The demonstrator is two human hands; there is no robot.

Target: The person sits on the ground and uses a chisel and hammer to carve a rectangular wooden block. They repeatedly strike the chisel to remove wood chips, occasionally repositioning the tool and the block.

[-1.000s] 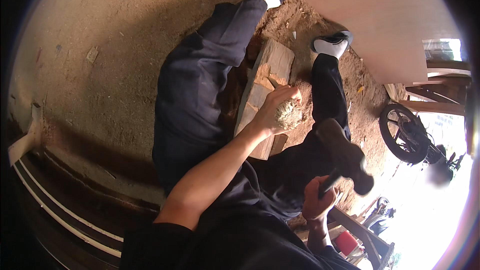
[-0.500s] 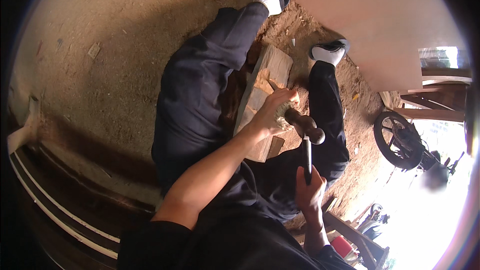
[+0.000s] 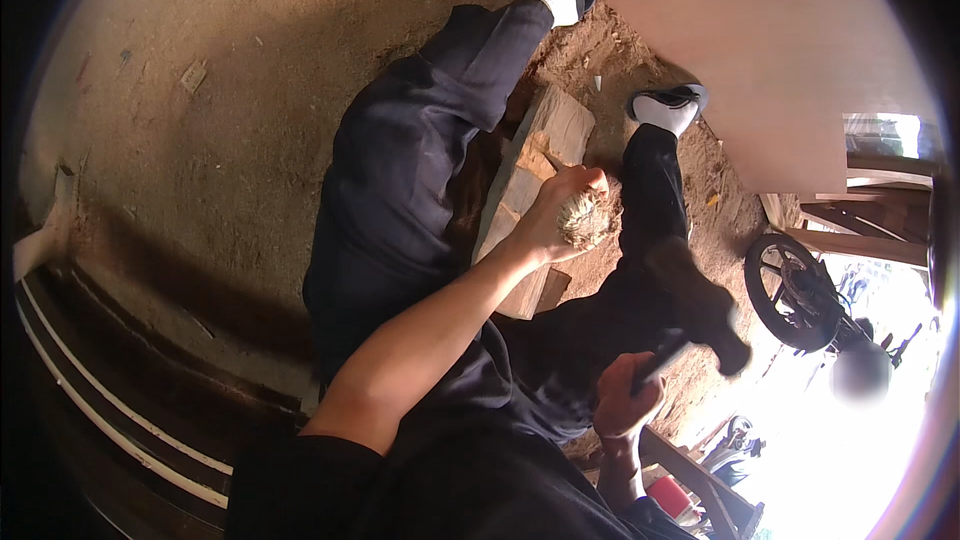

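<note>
My left hand [image 3: 560, 215] is wrapped round a chisel whose frayed, mushroomed wooden butt [image 3: 584, 218] points up at me. Most of its blade is hidden by the fingers. Beneath that hand lies a thick wooden block [image 3: 560, 128] with a notch cut in its top, set between my legs. My right hand [image 3: 630, 398] grips a hammer by its dark handle. The hammer's head [image 3: 705, 315] is blurred by motion and hangs to the right of the chisel, apart from it, over my right leg.
Packed dirt ground [image 3: 250, 130] surrounds me. A large flat board [image 3: 750, 50] lies at the upper right. A motorcycle wheel [image 3: 790, 290] and wooden frames [image 3: 870, 220] stand at the right. A red container [image 3: 670, 495] is at the lower right, and dark slatted woodwork [image 3: 130, 420] at the lower left.
The hammer has swung away from the chisel's butt, back and to the right. My left hand keeps its hold on the chisel at nearly the same place.
</note>
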